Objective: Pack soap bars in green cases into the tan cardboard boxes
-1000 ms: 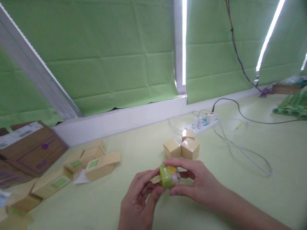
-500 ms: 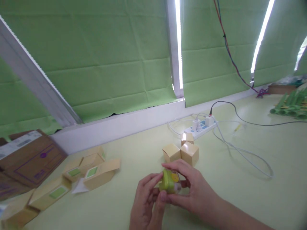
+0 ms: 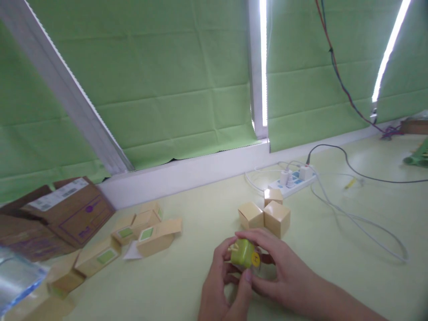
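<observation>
Both my hands hold a small jar [image 3: 243,253] with a green lid and a yellow round sticker, low in the middle of the view above the pale green table [image 3: 334,249]. My left hand [image 3: 222,287] pinches the jar from the left with thumb and fingers. My right hand [image 3: 281,269] wraps it from the right and behind, fingers curled over its top. Just beyond the jar stand three small closed tan boxes [image 3: 265,213].
Several flat-lying tan cartons with green labels [image 3: 147,232] lie at the left. A brown cardboard box [image 3: 63,214] sits further left, and a clear plastic thing [image 3: 15,278] at the left edge. A power strip [image 3: 294,180] with cables lies behind, below the green blinds.
The jar has been turned in my hands, its green lid now facing the camera more. The view has shifted a little to the left; both hands stay on the jar.
</observation>
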`<action>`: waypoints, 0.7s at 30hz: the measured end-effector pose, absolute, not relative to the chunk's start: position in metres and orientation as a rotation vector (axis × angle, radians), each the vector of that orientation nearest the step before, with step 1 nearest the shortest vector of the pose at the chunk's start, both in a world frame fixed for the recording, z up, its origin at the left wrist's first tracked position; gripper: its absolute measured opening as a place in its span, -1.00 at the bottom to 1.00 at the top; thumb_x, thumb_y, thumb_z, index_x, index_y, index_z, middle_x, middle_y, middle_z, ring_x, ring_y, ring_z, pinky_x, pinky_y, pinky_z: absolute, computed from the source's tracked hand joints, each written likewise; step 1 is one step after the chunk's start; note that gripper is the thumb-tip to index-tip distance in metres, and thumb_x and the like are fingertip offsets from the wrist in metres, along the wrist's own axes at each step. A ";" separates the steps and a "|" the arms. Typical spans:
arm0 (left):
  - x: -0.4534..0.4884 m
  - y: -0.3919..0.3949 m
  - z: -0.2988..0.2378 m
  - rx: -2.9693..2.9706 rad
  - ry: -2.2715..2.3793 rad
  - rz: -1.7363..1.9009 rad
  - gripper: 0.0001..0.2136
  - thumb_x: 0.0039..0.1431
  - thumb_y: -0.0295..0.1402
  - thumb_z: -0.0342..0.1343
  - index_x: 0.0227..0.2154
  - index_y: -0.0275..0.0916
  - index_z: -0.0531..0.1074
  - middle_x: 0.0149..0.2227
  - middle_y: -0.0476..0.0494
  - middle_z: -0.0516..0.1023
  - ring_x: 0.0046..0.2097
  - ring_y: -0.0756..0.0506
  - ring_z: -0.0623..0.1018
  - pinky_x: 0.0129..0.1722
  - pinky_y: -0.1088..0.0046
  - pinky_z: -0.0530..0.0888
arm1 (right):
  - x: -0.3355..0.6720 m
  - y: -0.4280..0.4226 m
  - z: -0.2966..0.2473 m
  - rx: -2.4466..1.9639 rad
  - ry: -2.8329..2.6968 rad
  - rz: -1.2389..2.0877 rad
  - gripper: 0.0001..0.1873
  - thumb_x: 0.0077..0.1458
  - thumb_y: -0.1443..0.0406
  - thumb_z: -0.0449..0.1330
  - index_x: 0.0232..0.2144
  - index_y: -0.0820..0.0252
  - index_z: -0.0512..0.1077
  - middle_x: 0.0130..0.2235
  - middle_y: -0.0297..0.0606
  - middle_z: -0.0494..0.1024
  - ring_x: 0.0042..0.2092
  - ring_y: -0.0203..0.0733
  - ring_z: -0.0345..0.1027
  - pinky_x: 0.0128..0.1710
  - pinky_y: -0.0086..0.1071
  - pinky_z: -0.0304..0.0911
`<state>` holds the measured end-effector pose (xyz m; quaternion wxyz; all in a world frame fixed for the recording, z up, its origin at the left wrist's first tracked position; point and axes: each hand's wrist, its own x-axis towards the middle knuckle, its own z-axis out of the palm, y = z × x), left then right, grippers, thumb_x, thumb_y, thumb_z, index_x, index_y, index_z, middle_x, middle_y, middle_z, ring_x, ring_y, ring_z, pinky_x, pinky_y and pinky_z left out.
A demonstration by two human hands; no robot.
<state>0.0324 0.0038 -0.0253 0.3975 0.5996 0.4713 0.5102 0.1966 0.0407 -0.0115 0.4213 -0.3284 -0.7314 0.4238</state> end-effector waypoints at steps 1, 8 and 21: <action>0.031 0.005 -0.021 1.526 1.238 1.270 -0.57 0.25 -0.27 0.06 0.16 -0.16 0.22 -0.04 -0.28 0.56 -0.15 -0.16 0.62 -0.19 0.34 0.53 | 0.197 0.042 -0.011 -0.830 -1.815 1.089 -0.38 0.02 0.40 0.31 0.15 0.08 0.37 0.07 -0.14 0.47 0.07 -0.04 0.43 0.02 -0.22 0.44; -0.035 0.029 0.029 1.931 1.922 0.965 -0.62 0.23 -0.14 -0.02 0.01 -0.20 0.41 -0.07 -0.30 0.58 -0.10 -0.28 0.60 -0.11 0.13 0.53 | 0.198 0.049 -0.019 -0.907 -1.786 1.087 -0.39 -0.07 0.38 0.37 0.09 0.12 0.44 0.01 -0.17 0.56 -0.01 -0.05 0.48 0.00 -0.21 0.45; -0.140 0.091 0.029 2.419 2.250 0.301 -0.56 0.12 -0.55 -0.02 0.07 -0.24 0.46 0.06 -0.35 0.54 0.13 -0.34 0.48 0.14 0.04 0.33 | 0.200 0.047 -0.020 -0.878 -1.811 1.026 -0.40 -0.07 0.36 0.37 0.08 0.13 0.43 -0.02 -0.18 0.53 -0.06 -0.09 0.43 -0.07 -0.23 0.48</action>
